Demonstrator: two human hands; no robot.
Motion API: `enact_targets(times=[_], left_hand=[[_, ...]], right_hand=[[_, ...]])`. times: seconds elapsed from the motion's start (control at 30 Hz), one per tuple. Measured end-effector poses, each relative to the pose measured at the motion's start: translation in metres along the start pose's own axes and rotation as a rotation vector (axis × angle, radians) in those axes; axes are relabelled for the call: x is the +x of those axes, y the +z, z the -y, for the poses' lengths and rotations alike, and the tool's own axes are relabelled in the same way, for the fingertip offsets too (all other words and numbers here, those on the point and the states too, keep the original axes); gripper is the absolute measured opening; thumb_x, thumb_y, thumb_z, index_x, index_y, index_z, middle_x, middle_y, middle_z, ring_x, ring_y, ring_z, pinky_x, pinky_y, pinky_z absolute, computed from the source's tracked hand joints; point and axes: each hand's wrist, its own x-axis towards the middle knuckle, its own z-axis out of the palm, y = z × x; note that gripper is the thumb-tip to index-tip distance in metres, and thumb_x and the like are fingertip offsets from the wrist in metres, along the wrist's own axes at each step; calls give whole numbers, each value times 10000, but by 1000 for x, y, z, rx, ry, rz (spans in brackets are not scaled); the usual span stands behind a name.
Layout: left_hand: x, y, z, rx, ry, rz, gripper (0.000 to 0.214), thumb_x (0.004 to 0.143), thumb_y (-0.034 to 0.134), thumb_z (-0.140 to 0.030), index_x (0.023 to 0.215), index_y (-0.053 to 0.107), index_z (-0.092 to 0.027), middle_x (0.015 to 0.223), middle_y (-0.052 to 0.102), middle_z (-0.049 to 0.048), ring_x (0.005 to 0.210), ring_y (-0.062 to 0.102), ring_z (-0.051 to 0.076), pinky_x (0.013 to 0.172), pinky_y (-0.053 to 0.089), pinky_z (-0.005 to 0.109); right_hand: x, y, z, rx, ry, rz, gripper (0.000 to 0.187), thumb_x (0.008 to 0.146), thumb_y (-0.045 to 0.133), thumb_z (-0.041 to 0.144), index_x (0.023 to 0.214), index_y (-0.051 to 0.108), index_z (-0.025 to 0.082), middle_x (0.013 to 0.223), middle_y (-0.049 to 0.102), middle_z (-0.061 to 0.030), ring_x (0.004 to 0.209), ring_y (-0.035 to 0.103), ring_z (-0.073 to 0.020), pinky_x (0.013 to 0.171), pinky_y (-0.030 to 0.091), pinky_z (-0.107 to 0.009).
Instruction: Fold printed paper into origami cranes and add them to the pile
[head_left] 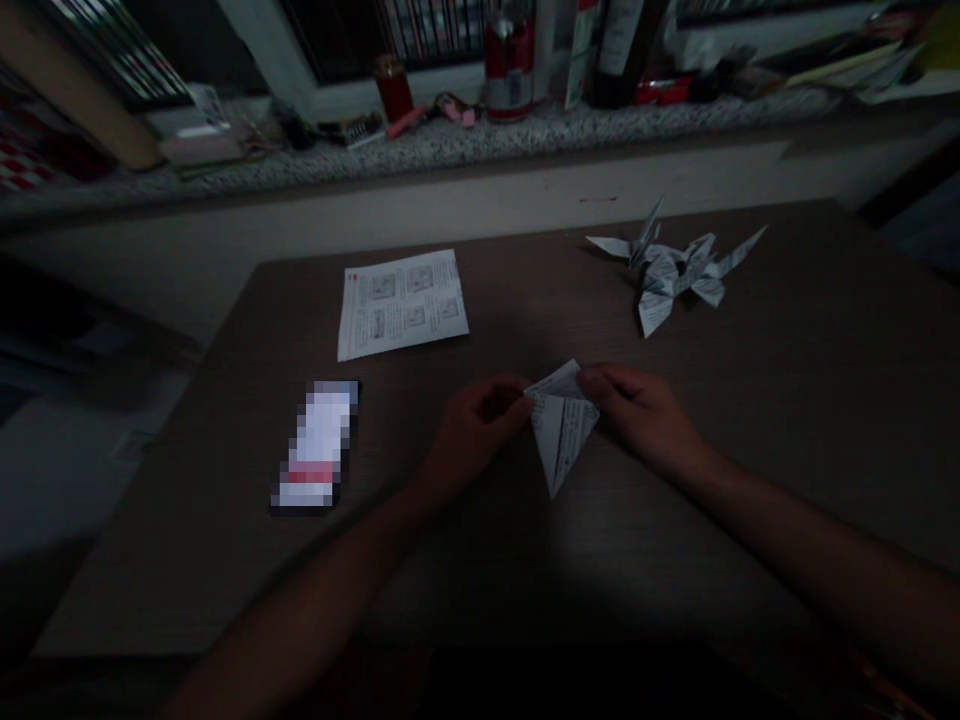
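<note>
Between my two hands is a sheet of printed paper folded into a kite shape (pixel 559 435), its long point toward me and its short point away. My left hand (pixel 480 425) pinches its left corner between thumb and fingers. At the upper right edge, my right hand (pixel 637 405) grips the paper with the thumb on top. Folded flaps meet along a line down the middle of the kite. Beyond my right hand, folded paper cranes (pixel 679 275) of the same printed paper sit close together; their exact number is hard to tell.
A flat printed sheet (pixel 405 305) lies at the back left of the brown table (pixel 787 420). Nearer me on the left is a phone (pixel 319 445) with a lit, blurred screen. Behind the table, a granite windowsill (pixel 442 140) holds bottles, a red can (pixel 508 65) and clutter.
</note>
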Motion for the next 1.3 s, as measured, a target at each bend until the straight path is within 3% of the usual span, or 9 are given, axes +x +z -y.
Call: enact_targets(times=[0.23,0.43,0.67,0.93,1.1,1.3], left_hand=[[1,0,2,17,27,-46,201,896,740,-326,1051,717,-201,983,745,38,890,718,182,778,586,284],[2,-1,4,-2,30,-75,196,904,721,-327,1052,696,-200,980,723,30,865,707,175,755,591,279],[2,0,2,-45,-32,-85,259,944,653,-439,1050,670,-203,1013,716,40,893,705,193,749,590,293],[1,-2,-2,173,-13,-43,234,932,695,-404,1024,710,-189,958,729,33,871,678,181,769,525,277],[0,-1,-2,223,24,-44,231,929,700,-395,1034,713,-190,946,724,26,837,667,172,742,516,268],[-1,1,0,213,30,-27,211,919,713,-378,1033,709,-199,961,729,22,861,675,176,766,525,273]], right_hand=[[1,-1,-3,40,-11,97,516,981,504,664,866,729,215,785,718,-39,754,675,-215,713,525,-328],[-1,1,1,79,21,158,325,941,642,491,1110,722,226,836,726,-29,711,665,-194,648,525,-311],[-3,2,0,50,-3,155,331,868,728,348,1180,706,236,751,635,13,674,612,-171,607,499,-291],[-4,4,2,48,-4,196,362,888,702,372,1224,686,236,754,639,9,653,603,-167,573,476,-281],[-2,6,1,32,47,190,308,941,622,468,1050,737,204,763,706,-30,693,656,-197,604,501,-300],[-4,8,-3,-68,11,138,311,918,659,487,984,770,204,726,700,-20,601,584,-167,534,426,-283]])
